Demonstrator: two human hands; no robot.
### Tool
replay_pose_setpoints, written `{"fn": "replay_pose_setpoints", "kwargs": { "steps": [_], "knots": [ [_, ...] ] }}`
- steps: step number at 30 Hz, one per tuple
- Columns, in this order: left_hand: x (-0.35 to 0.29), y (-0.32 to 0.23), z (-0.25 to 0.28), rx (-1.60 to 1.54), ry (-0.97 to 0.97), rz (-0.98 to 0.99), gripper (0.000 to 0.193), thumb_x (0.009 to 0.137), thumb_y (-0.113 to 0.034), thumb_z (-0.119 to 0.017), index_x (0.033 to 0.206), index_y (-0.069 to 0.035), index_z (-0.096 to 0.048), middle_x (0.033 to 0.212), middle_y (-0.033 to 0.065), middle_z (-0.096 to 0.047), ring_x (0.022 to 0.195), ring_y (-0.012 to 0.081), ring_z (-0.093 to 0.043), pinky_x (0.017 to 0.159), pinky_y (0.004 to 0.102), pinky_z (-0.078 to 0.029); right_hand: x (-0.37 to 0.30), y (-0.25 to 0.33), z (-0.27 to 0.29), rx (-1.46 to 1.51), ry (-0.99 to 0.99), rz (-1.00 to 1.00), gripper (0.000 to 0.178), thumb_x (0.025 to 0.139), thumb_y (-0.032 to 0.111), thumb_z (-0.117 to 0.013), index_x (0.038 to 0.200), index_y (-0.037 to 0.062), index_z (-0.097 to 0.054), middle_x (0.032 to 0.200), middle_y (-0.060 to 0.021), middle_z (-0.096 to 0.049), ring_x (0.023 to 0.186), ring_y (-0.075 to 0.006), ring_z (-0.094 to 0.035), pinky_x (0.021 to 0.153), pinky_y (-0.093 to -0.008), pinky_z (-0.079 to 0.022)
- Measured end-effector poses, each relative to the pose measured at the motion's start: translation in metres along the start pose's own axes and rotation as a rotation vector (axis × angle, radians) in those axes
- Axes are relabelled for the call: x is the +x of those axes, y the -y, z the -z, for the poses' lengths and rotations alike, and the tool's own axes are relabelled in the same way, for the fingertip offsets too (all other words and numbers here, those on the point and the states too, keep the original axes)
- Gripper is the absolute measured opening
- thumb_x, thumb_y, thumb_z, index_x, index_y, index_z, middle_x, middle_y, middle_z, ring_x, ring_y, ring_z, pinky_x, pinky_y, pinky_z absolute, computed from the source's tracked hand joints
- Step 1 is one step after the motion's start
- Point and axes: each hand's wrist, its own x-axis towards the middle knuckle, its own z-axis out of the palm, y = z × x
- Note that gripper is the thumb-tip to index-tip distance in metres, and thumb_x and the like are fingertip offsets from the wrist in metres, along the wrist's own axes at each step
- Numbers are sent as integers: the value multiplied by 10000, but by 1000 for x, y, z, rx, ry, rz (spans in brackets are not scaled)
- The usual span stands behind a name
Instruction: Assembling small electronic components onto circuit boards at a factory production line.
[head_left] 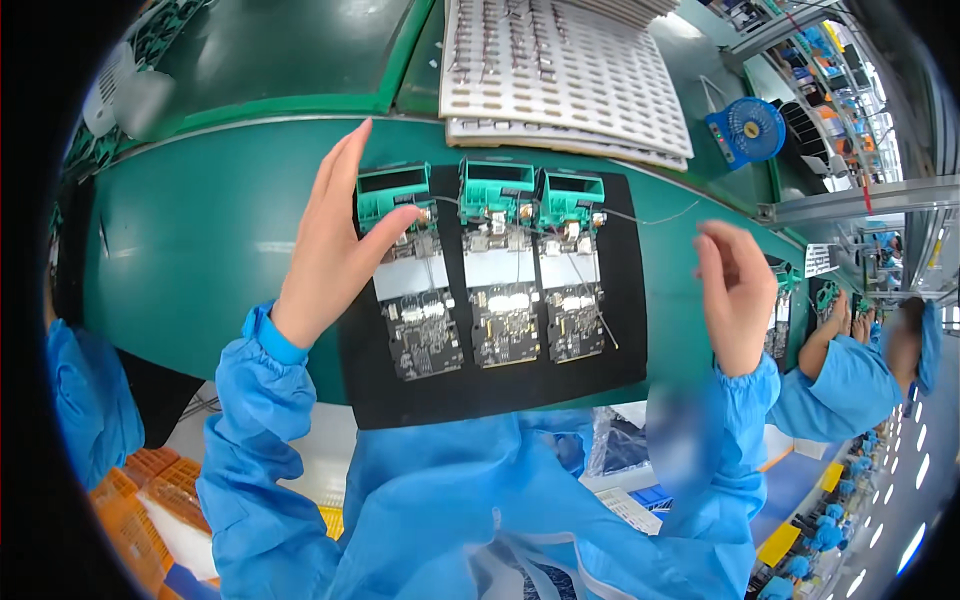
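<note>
Three circuit boards lie side by side on a black mat: the left board point(425, 335), the middle board point(504, 325) and the right board point(577, 325). Each has a green plastic housing at its far end, such as the left housing point(394, 190). My left hand point(330, 245) is open beside the left board, its thumb stretched over the board near that housing. Thin grey wires run from the boards; one wire point(650, 220) reaches right from the right board. Just beyond its end, my right hand point(738, 295) is raised with fingers curled together. Whatever they may hold cannot be made out.
The black mat point(495, 395) lies on a green table point(210, 240). Behind it stand stacked white perforated trays point(590, 90) holding small parts. A blue fan point(750, 132) is at the far right. Co-workers sit to both sides, one in a blue smock point(845, 385).
</note>
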Motion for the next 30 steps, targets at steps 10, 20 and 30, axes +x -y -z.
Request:
{"fn": "replay_pose_setpoints", "kwargs": {
  "steps": [10,20,30],
  "knots": [
    [3,13,-12,-80,37,-123,451,798,-109,-747,1216,-18,-603,1130,134,-570,1021,298,-577,869,359,-481,197,19,-112,-376,64,462,219,889,242,-625,947,40,-686,873,-142,-694,804,-315,-671,709,-399,-527],
    [6,15,-6,-95,53,-126,465,797,-113,-746,1225,-20,-588,1117,130,-554,998,313,-556,839,381,-475,247,33,-186,-762,103,313,135,812,177,-656,859,66,-717,890,-179,-704,857,-368,-692,717,-459,-562],
    [5,16,-8,-81,50,-154,464,804,-130,-746,1220,-4,-584,1122,135,-553,993,315,-561,835,387,-480,260,-15,-173,-146,-73,197,139,834,100,-601,838,0,-697,838,-138,-708,774,-212,-713,647,-334,-557]
  ]
}}
